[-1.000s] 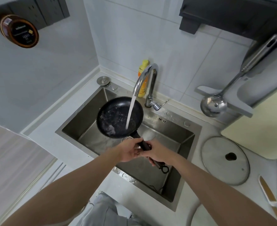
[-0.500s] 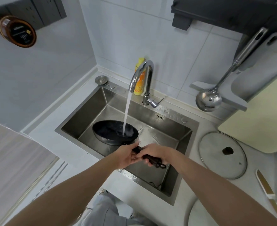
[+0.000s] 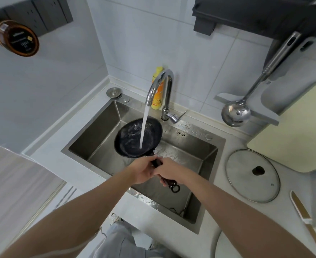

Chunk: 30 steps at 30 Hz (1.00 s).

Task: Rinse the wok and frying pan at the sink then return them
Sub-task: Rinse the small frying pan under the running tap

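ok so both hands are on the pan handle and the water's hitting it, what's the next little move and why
Probably tip the frying pan further so the water drains into the sink. Both the left hand and the right hand grip its handle, the faucet stream lands inside the pan, and the pan is already tilted over the basin, so emptying it looks like the natural next step.

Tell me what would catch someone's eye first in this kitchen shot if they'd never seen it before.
The white stream from the faucet pouring into the black frying pan, held tilted over the steel sink in the middle. Both hands grip its handle: left hand nearer the pan, right hand behind. Off to the right, a glass lid lies flat on the counter and a shiny ladle hangs by the wall.
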Each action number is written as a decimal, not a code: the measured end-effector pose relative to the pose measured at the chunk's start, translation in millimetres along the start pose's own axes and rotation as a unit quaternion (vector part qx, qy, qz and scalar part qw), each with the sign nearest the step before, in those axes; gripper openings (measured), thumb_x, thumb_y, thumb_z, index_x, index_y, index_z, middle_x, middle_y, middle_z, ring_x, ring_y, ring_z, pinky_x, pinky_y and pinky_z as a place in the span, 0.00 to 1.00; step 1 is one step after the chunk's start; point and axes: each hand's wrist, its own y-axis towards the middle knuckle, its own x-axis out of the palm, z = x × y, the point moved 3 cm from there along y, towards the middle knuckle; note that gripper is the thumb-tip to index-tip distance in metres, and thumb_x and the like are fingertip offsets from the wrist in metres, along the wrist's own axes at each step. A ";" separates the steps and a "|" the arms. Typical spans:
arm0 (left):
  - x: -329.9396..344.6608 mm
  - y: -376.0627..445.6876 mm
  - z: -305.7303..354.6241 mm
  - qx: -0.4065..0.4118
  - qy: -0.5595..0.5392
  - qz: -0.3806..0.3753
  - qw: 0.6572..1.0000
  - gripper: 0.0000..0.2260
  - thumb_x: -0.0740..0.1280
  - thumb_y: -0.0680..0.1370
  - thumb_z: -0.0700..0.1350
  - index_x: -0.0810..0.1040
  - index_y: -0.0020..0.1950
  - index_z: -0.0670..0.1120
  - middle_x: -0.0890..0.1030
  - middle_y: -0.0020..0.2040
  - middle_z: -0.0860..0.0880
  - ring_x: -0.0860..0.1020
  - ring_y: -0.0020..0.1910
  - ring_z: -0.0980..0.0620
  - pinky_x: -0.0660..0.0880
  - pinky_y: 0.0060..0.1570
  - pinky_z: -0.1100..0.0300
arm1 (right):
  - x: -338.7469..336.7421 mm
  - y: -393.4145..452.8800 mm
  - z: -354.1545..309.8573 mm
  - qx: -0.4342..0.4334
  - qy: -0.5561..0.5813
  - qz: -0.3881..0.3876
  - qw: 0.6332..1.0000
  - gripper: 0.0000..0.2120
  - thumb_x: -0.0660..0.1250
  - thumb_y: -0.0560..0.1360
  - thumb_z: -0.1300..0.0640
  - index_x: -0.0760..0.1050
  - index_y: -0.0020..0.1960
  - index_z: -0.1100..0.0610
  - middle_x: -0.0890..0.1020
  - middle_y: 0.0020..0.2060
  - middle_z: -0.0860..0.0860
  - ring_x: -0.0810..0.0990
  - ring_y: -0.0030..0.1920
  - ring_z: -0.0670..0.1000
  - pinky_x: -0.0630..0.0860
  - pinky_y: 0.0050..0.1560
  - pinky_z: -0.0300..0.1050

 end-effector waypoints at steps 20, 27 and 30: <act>-17.3 -4.0 -7.5 0.067 0.038 0.089 0.993 0.11 0.70 0.78 0.40 0.74 0.59 0.45 0.81 0.47 0.44 0.81 0.43 0.47 0.76 0.32 0.56 | 14.0 -1.4 28.4 0.012 0.163 -0.098 0.982 0.11 0.69 0.77 0.61 0.74 0.58 0.60 0.76 0.36 0.52 0.73 0.29 0.47 0.72 0.28 0.40; -2.2 -8.1 4.7 0.058 0.029 0.049 0.997 0.14 0.68 0.79 0.39 0.74 0.64 0.45 0.81 0.54 0.46 0.79 0.53 0.46 0.76 0.45 0.54 | 6.8 -4.8 19.6 -0.089 0.011 0.028 0.996 0.09 0.70 0.75 0.58 0.73 0.52 0.58 0.77 0.34 0.57 0.76 0.26 0.53 0.75 0.27 0.46; 4.3 -10.9 5.0 0.034 0.027 0.019 0.999 0.09 0.64 0.81 0.41 0.77 0.60 0.41 0.82 0.50 0.46 0.80 0.48 0.49 0.75 0.45 0.57 | 1.8 -8.5 9.4 -0.067 -0.035 0.039 0.996 0.08 0.69 0.73 0.58 0.73 0.50 0.51 0.78 0.31 0.56 0.77 0.27 0.55 0.75 0.26 0.45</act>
